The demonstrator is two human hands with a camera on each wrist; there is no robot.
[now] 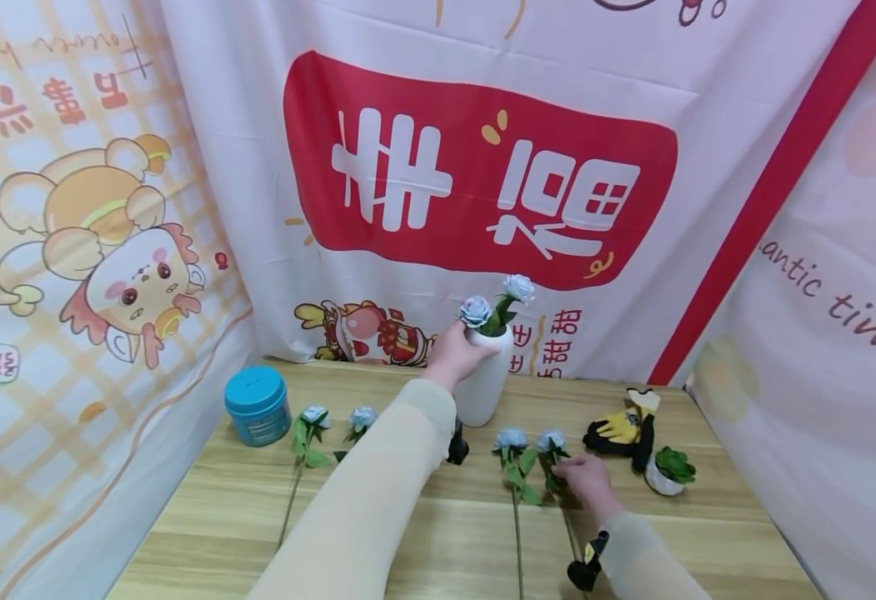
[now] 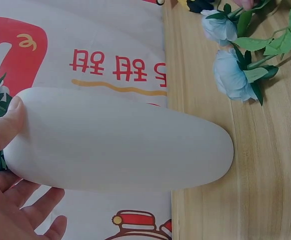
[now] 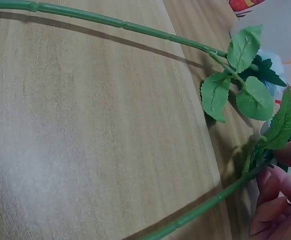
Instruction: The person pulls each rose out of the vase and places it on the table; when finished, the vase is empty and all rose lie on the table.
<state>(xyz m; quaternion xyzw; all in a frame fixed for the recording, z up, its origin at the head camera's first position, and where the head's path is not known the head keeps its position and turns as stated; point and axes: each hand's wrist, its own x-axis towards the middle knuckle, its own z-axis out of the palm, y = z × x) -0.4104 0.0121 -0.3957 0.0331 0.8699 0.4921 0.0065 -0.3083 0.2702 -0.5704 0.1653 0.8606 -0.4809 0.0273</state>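
Observation:
A tall white vase [image 1: 483, 383] stands upright at the back of the table, with two pale blue artificial roses [image 1: 475, 311] in its mouth. My left hand [image 1: 456, 354] grips the vase near its top; in the left wrist view the thumb lies on one side and the fingers [image 2: 44, 205] on the other. My right hand [image 1: 588, 482] pinches the stem of another blue rose [image 1: 552, 442] just below its bloom; the right wrist view shows its green stem [image 3: 205, 204] between thumb and fingers. Beside it lies one more blue rose [image 1: 511, 440], its leaves [image 3: 255, 102] spread on the wood.
Two more blue roses [image 1: 314, 417] lie left of the vase, one partly behind my left sleeve. A blue lidded tub [image 1: 257, 406] stands at the back left. Yellow and black gloves [image 1: 621, 427] and a small potted succulent [image 1: 670, 471] sit at the right. Printed cloth [image 1: 242, 167] walls the table.

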